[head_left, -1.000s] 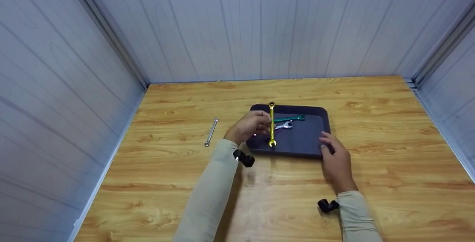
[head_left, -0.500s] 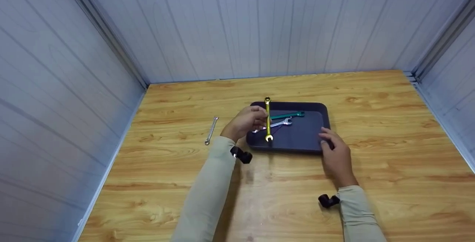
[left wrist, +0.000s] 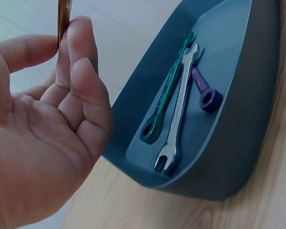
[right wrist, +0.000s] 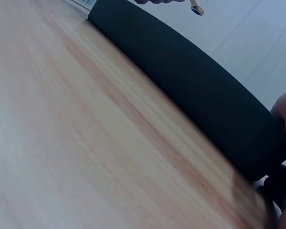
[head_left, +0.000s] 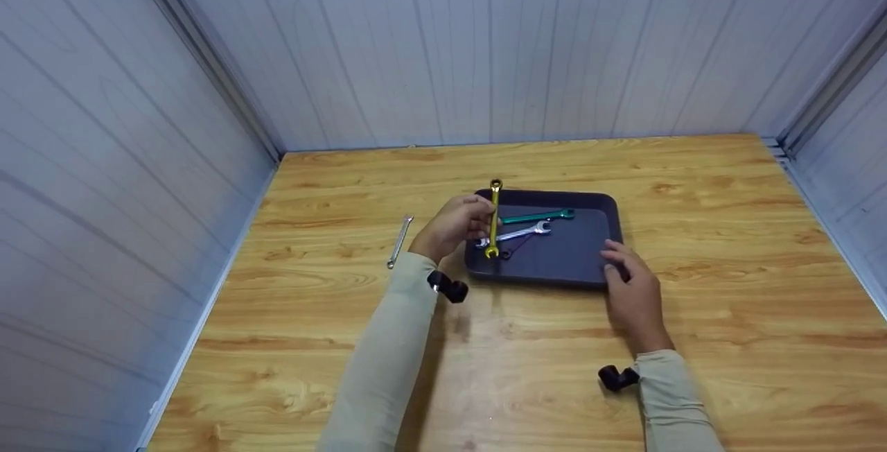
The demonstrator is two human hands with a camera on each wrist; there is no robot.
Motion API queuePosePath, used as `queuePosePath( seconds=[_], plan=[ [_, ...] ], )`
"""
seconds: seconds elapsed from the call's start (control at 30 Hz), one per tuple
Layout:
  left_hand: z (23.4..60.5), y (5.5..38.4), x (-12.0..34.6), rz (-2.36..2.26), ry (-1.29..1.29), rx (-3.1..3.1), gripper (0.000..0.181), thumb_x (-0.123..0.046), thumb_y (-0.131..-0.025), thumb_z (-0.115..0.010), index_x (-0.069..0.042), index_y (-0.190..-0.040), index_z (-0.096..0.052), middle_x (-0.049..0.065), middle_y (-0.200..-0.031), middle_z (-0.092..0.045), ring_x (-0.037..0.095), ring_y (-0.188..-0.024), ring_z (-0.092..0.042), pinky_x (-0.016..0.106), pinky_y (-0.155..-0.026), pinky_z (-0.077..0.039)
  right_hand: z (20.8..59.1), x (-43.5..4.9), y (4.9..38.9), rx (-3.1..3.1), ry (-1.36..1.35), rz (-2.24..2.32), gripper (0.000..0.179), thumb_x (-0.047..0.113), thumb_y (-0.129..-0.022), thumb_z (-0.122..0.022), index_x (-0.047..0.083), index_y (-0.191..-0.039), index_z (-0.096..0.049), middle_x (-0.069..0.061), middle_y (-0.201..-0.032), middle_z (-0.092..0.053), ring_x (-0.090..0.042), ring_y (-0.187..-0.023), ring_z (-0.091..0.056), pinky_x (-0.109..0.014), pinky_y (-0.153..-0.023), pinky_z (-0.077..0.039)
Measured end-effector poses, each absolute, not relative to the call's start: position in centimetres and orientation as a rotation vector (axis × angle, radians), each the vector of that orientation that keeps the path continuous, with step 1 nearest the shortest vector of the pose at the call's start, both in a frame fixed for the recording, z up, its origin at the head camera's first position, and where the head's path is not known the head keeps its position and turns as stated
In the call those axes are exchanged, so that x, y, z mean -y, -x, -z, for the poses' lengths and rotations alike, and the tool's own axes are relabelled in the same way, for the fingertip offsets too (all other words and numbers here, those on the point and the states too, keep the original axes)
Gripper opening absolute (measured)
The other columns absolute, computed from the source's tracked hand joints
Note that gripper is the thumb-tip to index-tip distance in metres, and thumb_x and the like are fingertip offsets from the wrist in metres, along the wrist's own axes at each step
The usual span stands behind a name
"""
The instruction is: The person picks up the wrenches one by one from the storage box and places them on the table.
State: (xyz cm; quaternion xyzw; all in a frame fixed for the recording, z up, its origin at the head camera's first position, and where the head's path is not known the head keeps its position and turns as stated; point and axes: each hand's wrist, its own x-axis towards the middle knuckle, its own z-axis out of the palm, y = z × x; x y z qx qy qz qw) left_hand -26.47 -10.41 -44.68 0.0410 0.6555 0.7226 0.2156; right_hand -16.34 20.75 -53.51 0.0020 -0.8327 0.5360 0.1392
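My left hand (head_left: 455,224) pinches a yellow combination wrench (head_left: 494,220) between thumb and fingers, holding it above the left part of the dark tray (head_left: 568,277). Inside the tray lie a green wrench (left wrist: 168,93), a silver open-ended wrench (left wrist: 178,109) and a purple wrench (left wrist: 209,98), which the silver one partly covers. At the tray's front right corner, my right hand (head_left: 634,294) grips the rim with fingers and thumb. In the left wrist view only a sliver of the yellow wrench shows at the fingertips.
Another silver wrench (head_left: 400,242) lies on the wood-grain table (head_left: 527,383), left of my left hand. White panel walls (head_left: 457,50) stand behind the table and at both sides.
My left hand has moved slightly left and away from me with the yellow wrench, uncovering more of the silver and purple wrenches. The right hand stays at the tray's corner.
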Motion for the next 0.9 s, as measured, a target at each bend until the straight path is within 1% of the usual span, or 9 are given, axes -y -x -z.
queuePosePath(
  seconds=[0.2, 0.27, 0.47, 0.6, 0.67, 0.83, 0.9],
  plan=[
    [44.3, 26.6, 11.1, -2.021, -0.113, -1.846, 0.013, -0.013, -0.100, -0.058, -0.004, -0.092, -0.064, 0.024, -0.099, -0.068, 0.016, -0.068, -0.061, 0.027, -0.064, -0.051, 53.1, -20.8, 16.7, 2.398, -0.016, -1.548, 0.029, 0.015, -0.104, -0.053, 0.006, -0.127, -0.066, 0.006, -0.145, -0.054, -0.018, -0.140, -0.040, -0.043, -0.113, -0.032],
    [44.2, 26.6, 11.4, -2.021, -0.129, -1.854, 0.014, -0.013, -0.099, -0.057, -0.004, -0.091, -0.064, 0.025, -0.100, -0.068, 0.016, -0.069, -0.061, 0.027, -0.065, -0.051, 53.0, -20.8, 16.8, 2.389, -0.025, -1.540, 0.028, 0.013, -0.104, -0.053, 0.005, -0.126, -0.067, 0.005, -0.144, -0.055, -0.019, -0.140, -0.041, -0.043, -0.114, -0.032],
    [44.5, 26.4, 12.2, -2.029, -0.106, -1.857, 0.013, -0.011, -0.099, -0.054, -0.005, -0.092, -0.062, 0.014, -0.090, -0.067, 0.016, -0.068, -0.059, 0.026, -0.064, -0.050, 53.1, -20.9, 16.8, 2.388, -0.042, -1.514, 0.025, 0.007, -0.102, -0.054, 0.002, -0.123, -0.068, -0.001, -0.143, -0.056, -0.022, -0.139, -0.042, -0.045, -0.114, -0.031],
    [44.6, 26.4, 12.6, -2.050, -0.051, -1.857, 0.011, -0.012, -0.099, -0.054, -0.004, -0.096, -0.062, 0.013, -0.089, -0.067, 0.015, -0.068, -0.057, 0.030, -0.069, -0.048, 53.0, -20.9, 16.9, 2.388, -0.051, -1.516, 0.026, 0.008, -0.102, -0.054, 0.002, -0.123, -0.068, -0.001, -0.143, -0.056, -0.023, -0.140, -0.041, -0.045, -0.114, -0.031],
    [44.7, 26.3, 12.7, -2.053, -0.041, -1.858, 0.011, -0.013, -0.099, -0.055, -0.005, -0.097, -0.061, 0.010, -0.087, -0.067, 0.015, -0.068, -0.057, 0.030, -0.070, -0.048, 53.0, -21.0, 17.0, 2.391, -0.046, -1.514, 0.026, 0.008, -0.102, -0.054, 0.003, -0.124, -0.068, 0.000, -0.143, -0.056, -0.022, -0.140, -0.041, -0.044, -0.114, -0.031],
    [45.5, 26.0, 12.6, -2.072, -0.060, -1.816, 0.008, -0.010, -0.098, -0.054, -0.005, -0.096, -0.060, 0.006, -0.082, -0.063, 0.014, -0.067, -0.055, 0.027, -0.065, -0.047, 53.4, -21.2, 16.6, 2.394, -0.019, -1.522, 0.026, 0.010, -0.103, -0.054, 0.004, -0.124, -0.068, 0.002, -0.143, -0.056, -0.020, -0.139, -0.042, -0.043, -0.114, -0.031],
    [45.8, 25.9, 12.7, -2.078, -0.056, -1.807, 0.008, -0.009, -0.098, -0.054, -0.006, -0.094, -0.060, 0.006, -0.081, -0.063, 0.014, -0.067, -0.054, 0.027, -0.065, -0.046, 53.5, -21.1, 16.5, 2.397, -0.018, -1.529, 0.027, 0.011, -0.103, -0.054, 0.004, -0.125, -0.068, 0.002, -0.143, -0.056, -0.020, -0.139, -0.042, -0.043, -0.114, -0.030]
  ],
)
